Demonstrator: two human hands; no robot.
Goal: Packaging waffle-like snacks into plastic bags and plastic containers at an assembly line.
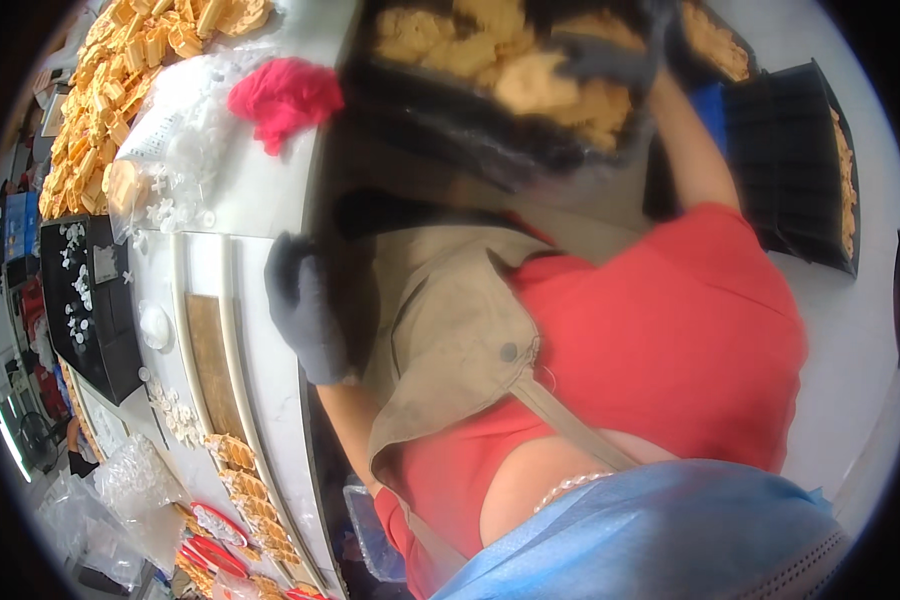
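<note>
The right hand (610, 65), dark-gloved, is hanging over the tan pieces (535, 85) — they are lying just beneath and beside its fingers, inside a black crate (440, 120) — and blur is hiding the fingertips, so I cannot tell whether they are clamping one or staying apart. Well apart from that grip, the left hand (308, 310), in a grey glove, is lying by the edge of the white table (265, 190), its finger closure impossible to tell, while a pink cloth (285, 100) is sitting beyond it.
</note>
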